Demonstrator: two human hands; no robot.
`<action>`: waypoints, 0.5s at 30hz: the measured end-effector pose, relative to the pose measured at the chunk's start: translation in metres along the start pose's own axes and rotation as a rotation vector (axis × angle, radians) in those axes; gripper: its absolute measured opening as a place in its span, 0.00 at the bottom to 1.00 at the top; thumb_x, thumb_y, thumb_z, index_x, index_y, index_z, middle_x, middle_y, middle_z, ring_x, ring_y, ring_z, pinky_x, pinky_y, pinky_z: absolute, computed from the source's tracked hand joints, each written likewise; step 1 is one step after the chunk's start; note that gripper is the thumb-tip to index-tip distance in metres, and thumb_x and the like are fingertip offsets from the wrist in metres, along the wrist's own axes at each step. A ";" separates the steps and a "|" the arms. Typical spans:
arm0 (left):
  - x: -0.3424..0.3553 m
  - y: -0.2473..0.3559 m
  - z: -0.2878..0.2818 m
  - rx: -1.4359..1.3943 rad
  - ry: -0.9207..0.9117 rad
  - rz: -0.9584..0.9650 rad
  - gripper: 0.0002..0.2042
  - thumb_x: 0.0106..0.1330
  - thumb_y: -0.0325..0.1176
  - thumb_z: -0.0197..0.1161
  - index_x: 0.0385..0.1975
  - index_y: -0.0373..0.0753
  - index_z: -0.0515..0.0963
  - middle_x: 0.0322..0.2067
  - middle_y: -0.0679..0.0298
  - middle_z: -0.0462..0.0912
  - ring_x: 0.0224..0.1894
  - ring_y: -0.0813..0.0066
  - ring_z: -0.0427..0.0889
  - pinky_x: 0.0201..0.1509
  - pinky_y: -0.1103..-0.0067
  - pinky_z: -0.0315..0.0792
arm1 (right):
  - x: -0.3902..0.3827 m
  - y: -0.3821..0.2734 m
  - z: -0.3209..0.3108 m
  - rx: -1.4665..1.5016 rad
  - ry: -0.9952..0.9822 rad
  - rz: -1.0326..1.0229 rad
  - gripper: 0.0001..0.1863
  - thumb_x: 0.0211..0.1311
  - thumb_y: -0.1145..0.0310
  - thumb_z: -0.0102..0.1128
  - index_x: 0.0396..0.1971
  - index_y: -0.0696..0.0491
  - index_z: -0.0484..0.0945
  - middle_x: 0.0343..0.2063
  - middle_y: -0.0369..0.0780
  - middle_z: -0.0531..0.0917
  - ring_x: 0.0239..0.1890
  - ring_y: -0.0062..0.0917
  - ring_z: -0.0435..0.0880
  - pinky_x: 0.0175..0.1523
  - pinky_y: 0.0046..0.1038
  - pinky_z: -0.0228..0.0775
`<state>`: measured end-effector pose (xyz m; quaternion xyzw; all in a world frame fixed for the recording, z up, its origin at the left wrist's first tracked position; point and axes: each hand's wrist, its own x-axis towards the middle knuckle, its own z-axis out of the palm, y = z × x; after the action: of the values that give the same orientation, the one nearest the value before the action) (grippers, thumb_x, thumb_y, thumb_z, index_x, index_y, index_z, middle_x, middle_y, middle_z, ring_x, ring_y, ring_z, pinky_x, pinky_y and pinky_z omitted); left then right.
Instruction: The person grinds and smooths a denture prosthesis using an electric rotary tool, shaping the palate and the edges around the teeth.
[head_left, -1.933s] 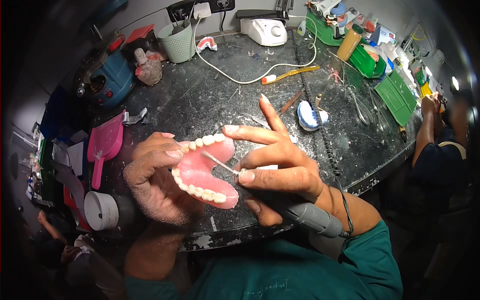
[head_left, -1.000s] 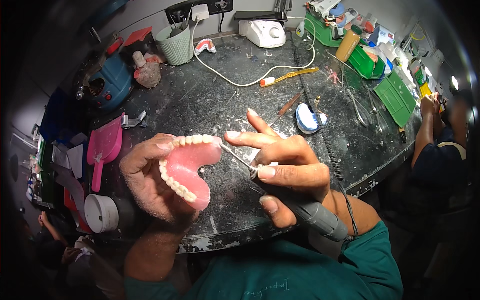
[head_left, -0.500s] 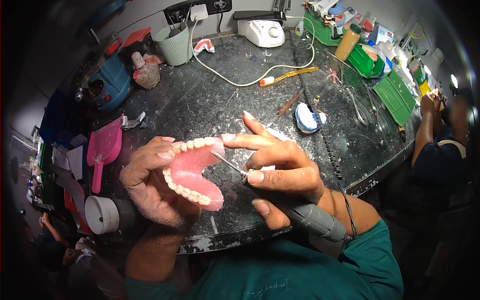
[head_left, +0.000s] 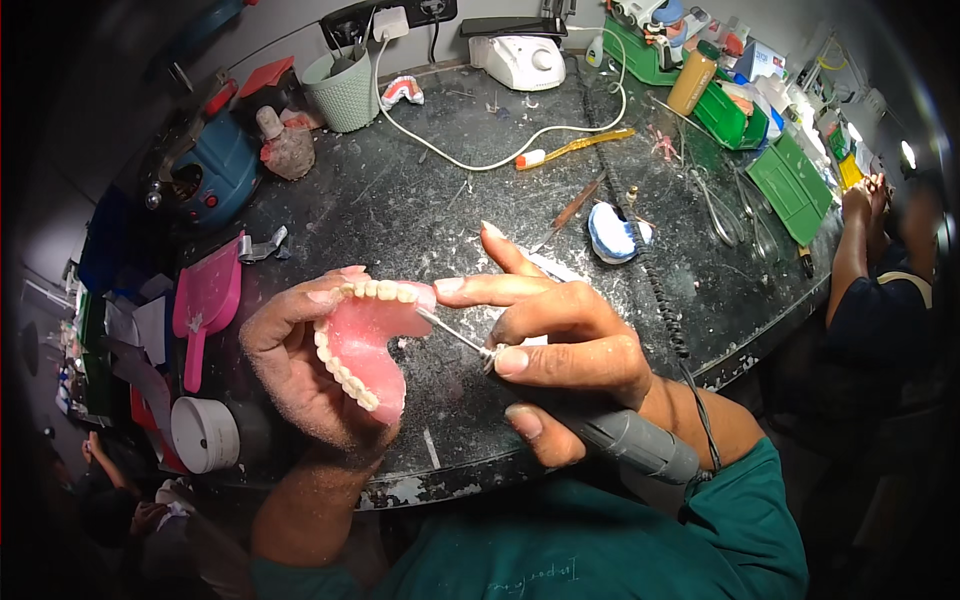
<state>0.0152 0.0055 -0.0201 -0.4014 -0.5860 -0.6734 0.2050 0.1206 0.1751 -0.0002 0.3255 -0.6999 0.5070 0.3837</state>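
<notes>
A pink denture (head_left: 365, 340) with a horseshoe row of cream teeth is gripped by my dust-covered left hand (head_left: 290, 375), fingers along its outer side. My right hand (head_left: 575, 335) holds a grey rotary handpiece (head_left: 640, 440) like a pen. Its thin metal bur (head_left: 455, 333) reaches the inner edge of the denture near the far right end. The outstretched fingers of my right hand rest by that same end, the index fingertip against the pink base. Whether the bur's tip presses on the pink surface is hard to tell.
Farther back lie a toothbrush (head_left: 575, 150), a brown-handled knife (head_left: 575, 205), a blue-and-white dental model (head_left: 612, 235) and a white control box (head_left: 520, 62). A coiled black cord (head_left: 660, 300) runs to the handpiece. At left are a pink dustpan (head_left: 208, 300) and a white round container (head_left: 205, 435).
The denture has been tilted and turned in my left hand, its near end swinging left. The bur stays by the far right end; my right hand has barely shifted.
</notes>
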 end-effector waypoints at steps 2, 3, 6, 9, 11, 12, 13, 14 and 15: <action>0.001 0.003 -0.003 0.033 -0.009 0.004 0.41 0.56 0.70 0.63 0.51 0.35 0.64 0.42 0.53 0.78 0.47 0.62 0.80 0.58 0.63 0.73 | 0.001 -0.002 0.005 0.031 0.054 0.004 0.21 0.55 0.76 0.62 0.50 0.54 0.72 0.39 0.44 0.74 0.56 0.54 0.79 0.71 0.63 0.46; 0.002 0.004 -0.002 0.034 -0.010 0.004 0.41 0.56 0.70 0.63 0.51 0.35 0.64 0.42 0.53 0.78 0.47 0.62 0.80 0.58 0.63 0.73 | 0.001 -0.002 0.006 0.061 0.107 0.009 0.24 0.48 0.81 0.64 0.49 0.55 0.75 0.38 0.43 0.75 0.57 0.52 0.79 0.70 0.63 0.48; 0.001 0.002 0.000 0.042 -0.005 0.011 0.41 0.56 0.69 0.63 0.51 0.35 0.64 0.41 0.54 0.78 0.48 0.62 0.80 0.59 0.62 0.73 | 0.000 -0.002 0.004 0.030 0.085 0.009 0.24 0.48 0.81 0.64 0.49 0.55 0.75 0.38 0.43 0.76 0.57 0.52 0.79 0.70 0.63 0.48; 0.003 0.003 -0.005 0.056 -0.025 0.078 0.40 0.57 0.68 0.64 0.51 0.36 0.65 0.41 0.54 0.78 0.48 0.61 0.80 0.60 0.62 0.73 | 0.001 -0.002 0.002 0.021 0.034 0.000 0.18 0.61 0.71 0.61 0.50 0.54 0.72 0.39 0.45 0.74 0.56 0.56 0.78 0.72 0.64 0.42; 0.002 0.002 -0.004 0.045 -0.043 0.105 0.40 0.56 0.67 0.65 0.51 0.36 0.64 0.42 0.54 0.77 0.48 0.60 0.80 0.61 0.61 0.72 | 0.000 -0.001 0.001 0.017 0.036 0.002 0.18 0.61 0.71 0.62 0.50 0.54 0.72 0.39 0.45 0.74 0.56 0.56 0.78 0.72 0.64 0.42; 0.001 0.003 -0.004 0.044 -0.043 0.105 0.40 0.56 0.67 0.65 0.51 0.36 0.64 0.42 0.54 0.77 0.48 0.60 0.80 0.61 0.61 0.72 | 0.000 0.000 0.001 0.015 0.038 0.002 0.18 0.61 0.70 0.62 0.50 0.54 0.72 0.39 0.45 0.74 0.56 0.56 0.78 0.72 0.64 0.42; 0.000 0.007 -0.004 0.084 -0.023 0.063 0.40 0.55 0.68 0.65 0.52 0.36 0.64 0.43 0.54 0.76 0.48 0.60 0.80 0.61 0.61 0.73 | 0.000 -0.002 0.002 0.016 0.039 0.003 0.18 0.61 0.70 0.62 0.50 0.54 0.72 0.39 0.45 0.74 0.56 0.56 0.78 0.72 0.64 0.42; 0.000 0.009 -0.004 0.123 -0.002 0.021 0.41 0.54 0.68 0.66 0.52 0.36 0.64 0.43 0.54 0.76 0.49 0.60 0.80 0.61 0.61 0.73 | 0.001 -0.003 0.003 0.021 0.064 0.008 0.21 0.54 0.75 0.63 0.50 0.54 0.74 0.39 0.44 0.75 0.56 0.54 0.79 0.71 0.64 0.45; 0.000 0.009 -0.005 0.124 -0.003 0.020 0.41 0.54 0.68 0.66 0.52 0.36 0.64 0.43 0.54 0.76 0.49 0.60 0.80 0.61 0.61 0.73 | 0.002 -0.004 0.004 0.027 0.088 0.013 0.25 0.47 0.80 0.64 0.49 0.54 0.75 0.38 0.42 0.76 0.57 0.52 0.79 0.70 0.63 0.47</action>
<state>0.0205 -0.0009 -0.0143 -0.3948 -0.6227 -0.6332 0.2354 0.1221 0.1700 0.0025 0.3033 -0.6774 0.5330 0.4063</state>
